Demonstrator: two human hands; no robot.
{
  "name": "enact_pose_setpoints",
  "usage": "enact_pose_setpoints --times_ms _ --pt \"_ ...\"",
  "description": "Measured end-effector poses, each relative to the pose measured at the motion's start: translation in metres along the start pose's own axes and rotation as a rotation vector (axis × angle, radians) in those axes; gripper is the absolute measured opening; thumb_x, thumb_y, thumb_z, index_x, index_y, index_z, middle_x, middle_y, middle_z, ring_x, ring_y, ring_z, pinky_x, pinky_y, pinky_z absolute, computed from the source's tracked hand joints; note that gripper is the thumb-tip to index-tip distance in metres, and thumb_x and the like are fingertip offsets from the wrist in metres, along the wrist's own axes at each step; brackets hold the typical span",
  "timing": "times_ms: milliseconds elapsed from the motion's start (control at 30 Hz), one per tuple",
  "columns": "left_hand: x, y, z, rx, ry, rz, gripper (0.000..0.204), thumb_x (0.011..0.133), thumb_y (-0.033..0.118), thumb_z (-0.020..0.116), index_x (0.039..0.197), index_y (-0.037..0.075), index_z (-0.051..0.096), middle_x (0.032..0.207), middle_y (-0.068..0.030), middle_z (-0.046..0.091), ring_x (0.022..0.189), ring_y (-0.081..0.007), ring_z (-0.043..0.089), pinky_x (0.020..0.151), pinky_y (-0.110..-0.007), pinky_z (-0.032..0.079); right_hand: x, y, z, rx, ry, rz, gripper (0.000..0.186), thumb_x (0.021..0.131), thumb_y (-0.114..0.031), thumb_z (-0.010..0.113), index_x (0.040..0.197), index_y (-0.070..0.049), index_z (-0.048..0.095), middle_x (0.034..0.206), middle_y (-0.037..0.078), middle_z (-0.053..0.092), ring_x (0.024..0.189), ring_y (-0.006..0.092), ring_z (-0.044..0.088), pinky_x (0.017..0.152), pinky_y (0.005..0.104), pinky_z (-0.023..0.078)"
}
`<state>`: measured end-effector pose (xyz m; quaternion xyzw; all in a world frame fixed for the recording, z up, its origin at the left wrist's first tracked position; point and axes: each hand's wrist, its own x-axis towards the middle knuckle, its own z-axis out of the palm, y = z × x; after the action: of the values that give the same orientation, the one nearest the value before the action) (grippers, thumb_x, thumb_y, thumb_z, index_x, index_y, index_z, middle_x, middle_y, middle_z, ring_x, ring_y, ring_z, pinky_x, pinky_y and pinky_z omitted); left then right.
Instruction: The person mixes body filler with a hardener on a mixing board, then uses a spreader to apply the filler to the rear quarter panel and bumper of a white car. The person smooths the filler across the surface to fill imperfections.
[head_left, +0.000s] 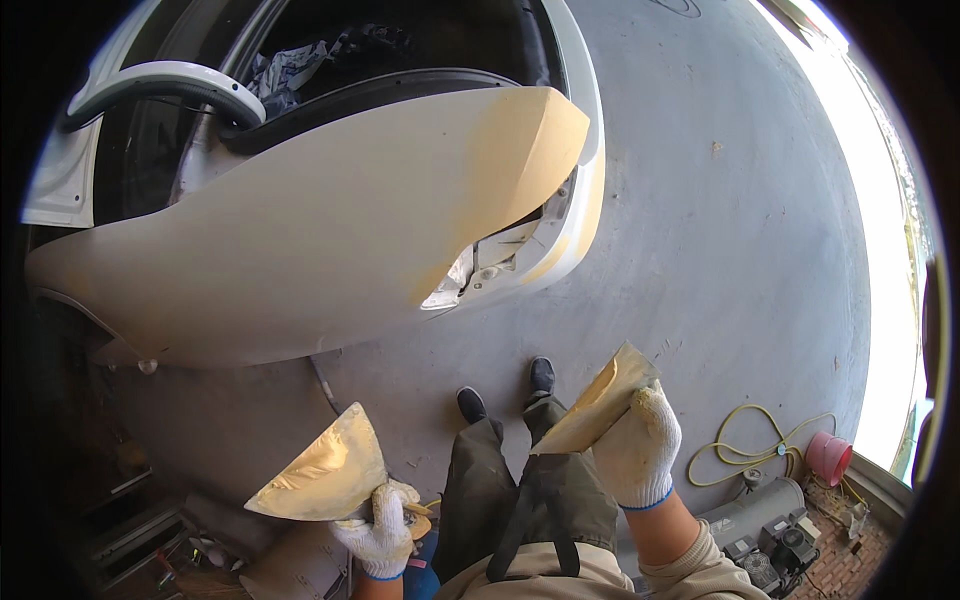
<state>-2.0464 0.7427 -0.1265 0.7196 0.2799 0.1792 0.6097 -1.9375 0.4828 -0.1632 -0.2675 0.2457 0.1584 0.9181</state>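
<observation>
My left hand (pixel 378 536), in a white knit glove, is closed on a wide putty spreader (pixel 362 470). A smooth layer of yellowish putty (pixel 318 462) covers much of its face. In my right hand (pixel 642 450), gloved the same way, is a second flat spreader (pixel 630 372), tilted, with yellow putty along its face. Both hands are at waist height in front of my legs, apart from each other and from the car. Ahead to the left, the pale car fender (pixel 300 220) has yellowish filler (pixel 520 150) at its front corner, above the bared headlight opening (pixel 490 262).
My shoes (pixel 541 374) stand on grey floor (pixel 730 200) beside the car. A yellow hose (pixel 730 445) lies coiled at right, near a pink bucket (pixel 828 458) and an air compressor (pixel 770 520). Tools and clutter sit at lower left. A white car mirror (pixel 165 75) sticks out at upper left.
</observation>
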Motion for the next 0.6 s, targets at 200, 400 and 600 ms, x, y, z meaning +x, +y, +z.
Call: enact_pose_setpoints --times_ms 200,400,600 --pt "0.055 -0.057 -0.028 0.105 0.029 0.262 0.042 0.101 0.018 0.057 0.133 -0.007 0.043 0.072 -0.0116 0.056 0.056 -0.0214 0.056 0.049 -0.035 0.050 0.024 0.061 -0.070 0.109 0.084 0.028 0.053 0.093 -0.035 0.074 0.136 -0.008 0.059 0.136 0.010 0.061 0.134 0.0320 0.052 0.113 0.0549 0.042" --pt "0.093 -0.084 -0.061 0.194 -0.061 0.322 0.039 0.103 0.026 0.052 0.123 -0.007 0.051 0.069 -0.0097 0.060 0.052 -0.0215 0.056 0.057 -0.036 0.052 0.030 0.123 -0.064 0.201 0.033 0.002 0.056 0.092 -0.037 0.076 0.136 -0.005 0.062 0.145 0.015 0.056 0.145 0.0357 0.045 0.114 0.0595 0.044" --pt "0.133 -0.086 -0.116 0.091 -0.335 0.201 0.027 0.096 0.023 0.065 0.097 -0.001 0.054 0.071 -0.0183 0.060 0.062 -0.0331 0.061 0.059 -0.047 0.057 0.050 0.177 -0.013 -0.496 0.044 -0.727 0.032 0.089 -0.018 0.083 0.120 -0.012 0.076 0.139 0.025 0.061 0.130 0.0442 0.061 0.110 0.0539 0.051"
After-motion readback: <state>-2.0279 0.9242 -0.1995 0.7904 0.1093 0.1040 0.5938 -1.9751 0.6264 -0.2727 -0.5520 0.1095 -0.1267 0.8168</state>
